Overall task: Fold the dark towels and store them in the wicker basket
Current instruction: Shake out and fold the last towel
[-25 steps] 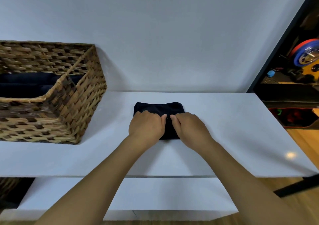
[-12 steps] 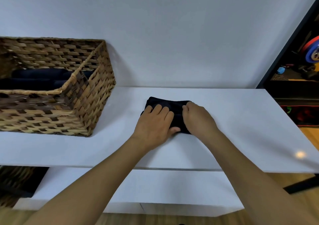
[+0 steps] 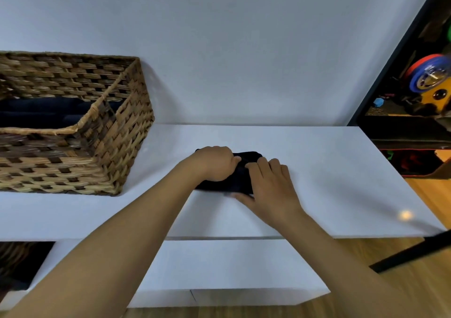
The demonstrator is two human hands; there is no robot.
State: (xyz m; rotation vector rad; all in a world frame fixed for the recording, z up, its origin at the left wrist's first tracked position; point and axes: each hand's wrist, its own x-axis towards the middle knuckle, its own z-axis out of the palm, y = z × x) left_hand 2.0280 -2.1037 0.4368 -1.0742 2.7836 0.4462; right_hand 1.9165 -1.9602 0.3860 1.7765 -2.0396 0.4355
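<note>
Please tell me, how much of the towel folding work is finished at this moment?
Done: dark folded cloth already lies inside the wicker basket. In hand: one small folded dark towel on the white table, the left hand gripping it, the right hand flat on it. Left: moving it into the basket.

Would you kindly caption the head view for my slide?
Both hands, left and right, gather a folded dark towel beside the wicker basket.

Both hands cover most of the dark towel (image 3: 238, 179); the wicker basket (image 3: 73, 151) is cut off leftward.
</note>
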